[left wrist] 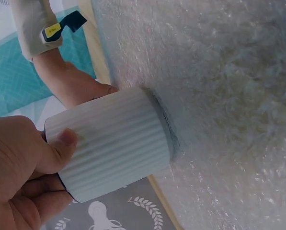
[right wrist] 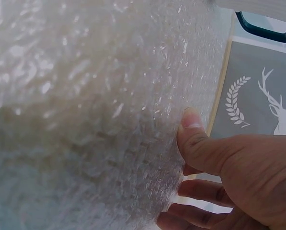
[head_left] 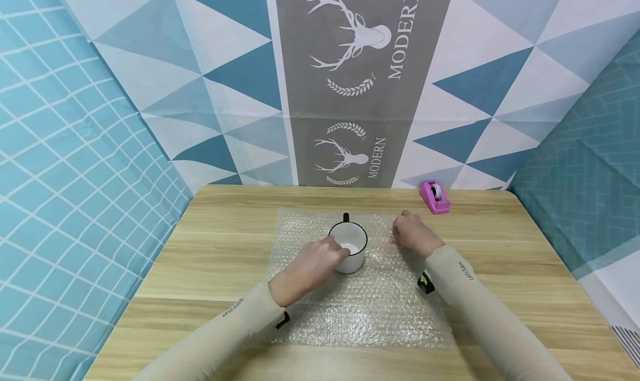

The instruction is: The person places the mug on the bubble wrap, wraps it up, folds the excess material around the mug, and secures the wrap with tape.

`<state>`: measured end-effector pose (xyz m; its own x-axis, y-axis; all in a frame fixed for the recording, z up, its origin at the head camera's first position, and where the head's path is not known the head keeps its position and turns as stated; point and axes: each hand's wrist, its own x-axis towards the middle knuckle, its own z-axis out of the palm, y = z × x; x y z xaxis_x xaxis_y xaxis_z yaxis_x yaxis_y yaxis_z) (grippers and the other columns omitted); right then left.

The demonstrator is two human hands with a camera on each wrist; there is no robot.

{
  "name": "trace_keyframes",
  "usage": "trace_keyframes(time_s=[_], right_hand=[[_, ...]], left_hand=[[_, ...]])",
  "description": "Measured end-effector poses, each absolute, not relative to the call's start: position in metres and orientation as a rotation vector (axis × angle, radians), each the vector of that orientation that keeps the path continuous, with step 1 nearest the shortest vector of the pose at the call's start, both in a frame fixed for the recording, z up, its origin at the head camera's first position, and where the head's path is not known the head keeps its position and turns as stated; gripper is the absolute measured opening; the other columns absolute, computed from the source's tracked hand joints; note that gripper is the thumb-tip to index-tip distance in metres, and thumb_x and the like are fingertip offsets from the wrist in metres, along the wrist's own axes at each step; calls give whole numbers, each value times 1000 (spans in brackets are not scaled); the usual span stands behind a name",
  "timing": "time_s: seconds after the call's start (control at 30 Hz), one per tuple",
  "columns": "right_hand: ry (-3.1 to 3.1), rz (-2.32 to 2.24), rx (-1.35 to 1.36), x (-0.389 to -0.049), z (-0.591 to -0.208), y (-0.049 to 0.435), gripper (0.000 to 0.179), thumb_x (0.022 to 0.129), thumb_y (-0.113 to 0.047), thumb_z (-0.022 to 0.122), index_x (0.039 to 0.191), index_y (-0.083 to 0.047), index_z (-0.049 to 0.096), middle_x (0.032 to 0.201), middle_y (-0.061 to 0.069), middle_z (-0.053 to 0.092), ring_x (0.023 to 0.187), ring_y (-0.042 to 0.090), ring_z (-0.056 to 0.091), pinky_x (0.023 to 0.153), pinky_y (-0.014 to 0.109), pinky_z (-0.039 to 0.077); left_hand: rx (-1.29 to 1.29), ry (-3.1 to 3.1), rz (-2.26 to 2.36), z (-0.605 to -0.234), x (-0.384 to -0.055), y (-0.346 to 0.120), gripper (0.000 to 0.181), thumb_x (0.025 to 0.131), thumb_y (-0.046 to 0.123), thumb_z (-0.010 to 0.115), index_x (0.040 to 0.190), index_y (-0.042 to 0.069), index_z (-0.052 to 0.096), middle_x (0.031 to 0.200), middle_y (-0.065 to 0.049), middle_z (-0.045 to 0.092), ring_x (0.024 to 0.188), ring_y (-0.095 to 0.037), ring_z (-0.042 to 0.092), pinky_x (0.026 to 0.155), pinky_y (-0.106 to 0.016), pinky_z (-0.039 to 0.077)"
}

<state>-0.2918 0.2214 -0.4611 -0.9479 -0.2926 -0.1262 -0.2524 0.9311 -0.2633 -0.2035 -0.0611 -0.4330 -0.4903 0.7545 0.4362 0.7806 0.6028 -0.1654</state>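
Note:
A white enamel-style mug (head_left: 354,263) with a black rim and dark handle stands upright on a sheet of bubble wrap (head_left: 370,314). The left hand (head_left: 314,263) pinches the mug's rim; in the left wrist view the thumb lies on the ribbed outer wall and other fingers go to the rim side. At the sheet's far right corner, the right hand (head_left: 415,234) holds the edge. Its thumb (right wrist: 193,124) presses on the bubble wrap in the right wrist view, with the fingers curled at the border. The mug's handle points away, toward the wall.
A pink tape dispenser (head_left: 435,196) with a roll sits near the back edge of the wooden table (head_left: 220,247), beyond the right hand. Patterned cloth (head_left: 345,92) hangs behind the table, and blue cloths flank both sides.

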Motion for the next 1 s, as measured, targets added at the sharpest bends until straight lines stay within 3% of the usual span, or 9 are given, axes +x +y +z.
trace_keyframes(time_s=[0.2,1.0], right_hand=[[2931,-364,-417,-292,-461,222,19,88,-20,80,94,-2,77,99,17,62,89,30,61,86,50,56],[2927,-371,-410,-291,-460,220,20,88,-20,81,95,-2,77,99,17,62,88,30,60,85,51,56]], left_hand=[[-1218,-2352,-72,-434,-203,-61,23,83,-9,71,87,13,75,73,3,71,70,-13,64,57,-24,58],[-1201,-2353,14,-433,-200,-58,21,84,-6,74,88,15,75,75,3,73,73,-14,65,58,-23,59]])
